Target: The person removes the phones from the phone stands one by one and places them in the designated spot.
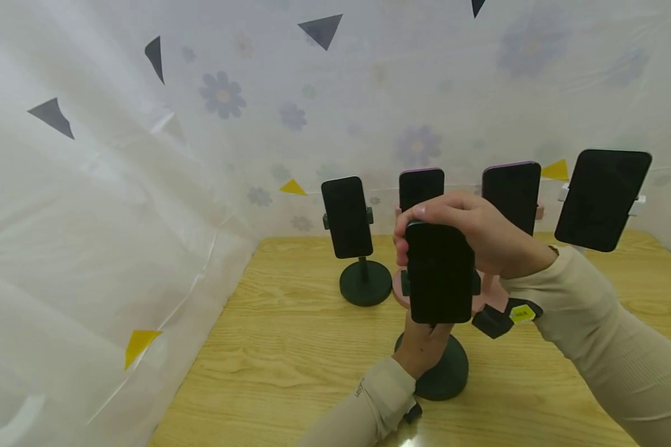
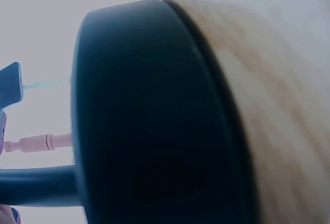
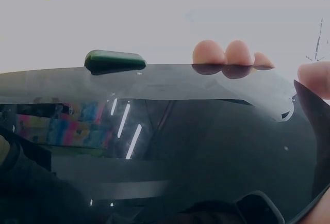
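Your right hand (image 1: 478,233) curls over the top edge of the dark phone (image 1: 439,273) clamped in the front stand (image 1: 444,369) on the desk (image 1: 291,347), while your left hand (image 1: 422,347) grips its stem; the phone looks rigid, glass-slick and fragile, so take it by the side edges.

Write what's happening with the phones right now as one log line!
right hand: grips top of front phone | left hand: holds dark stand behind phone | four other phones on stands behind | table: wood
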`<state>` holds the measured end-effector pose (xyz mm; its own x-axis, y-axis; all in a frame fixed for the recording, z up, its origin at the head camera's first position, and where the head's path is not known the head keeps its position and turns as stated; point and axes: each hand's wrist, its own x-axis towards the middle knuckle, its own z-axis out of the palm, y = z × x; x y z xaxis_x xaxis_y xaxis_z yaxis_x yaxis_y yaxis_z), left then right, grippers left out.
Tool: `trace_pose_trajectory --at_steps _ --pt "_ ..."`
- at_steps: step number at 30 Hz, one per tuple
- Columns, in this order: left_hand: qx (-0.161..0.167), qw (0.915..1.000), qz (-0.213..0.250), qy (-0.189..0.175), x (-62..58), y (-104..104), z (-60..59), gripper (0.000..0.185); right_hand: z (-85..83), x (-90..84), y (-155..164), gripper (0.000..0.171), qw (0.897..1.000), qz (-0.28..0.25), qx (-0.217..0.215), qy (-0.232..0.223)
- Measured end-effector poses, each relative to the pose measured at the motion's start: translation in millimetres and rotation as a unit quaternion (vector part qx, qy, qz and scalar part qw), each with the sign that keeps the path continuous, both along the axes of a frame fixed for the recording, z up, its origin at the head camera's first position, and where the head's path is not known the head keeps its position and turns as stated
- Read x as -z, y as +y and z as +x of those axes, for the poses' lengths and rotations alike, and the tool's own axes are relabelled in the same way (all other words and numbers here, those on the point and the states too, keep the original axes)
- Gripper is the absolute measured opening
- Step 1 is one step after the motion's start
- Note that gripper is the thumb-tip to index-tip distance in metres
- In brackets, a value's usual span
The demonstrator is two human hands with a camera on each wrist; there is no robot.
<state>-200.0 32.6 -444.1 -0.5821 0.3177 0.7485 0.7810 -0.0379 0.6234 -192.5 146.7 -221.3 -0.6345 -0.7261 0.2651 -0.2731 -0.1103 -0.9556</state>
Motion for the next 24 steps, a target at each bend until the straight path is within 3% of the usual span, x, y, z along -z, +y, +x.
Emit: trace_pose_trajectory --at_steps 16,24 --pt "0.009 0.9999 0.014 0.001 1.7 0.1 -0.3 0.021 -2.3 0.4 -0.5 0.036 1.000 -0.019 -0.023 0.004" --pt "0.010 0.9998 0.016 0.007 6.1 1.1 -3.0 0.014 -4.1 0.8 0.6 0.037 0.999 -0.017 -0.024 0.013"
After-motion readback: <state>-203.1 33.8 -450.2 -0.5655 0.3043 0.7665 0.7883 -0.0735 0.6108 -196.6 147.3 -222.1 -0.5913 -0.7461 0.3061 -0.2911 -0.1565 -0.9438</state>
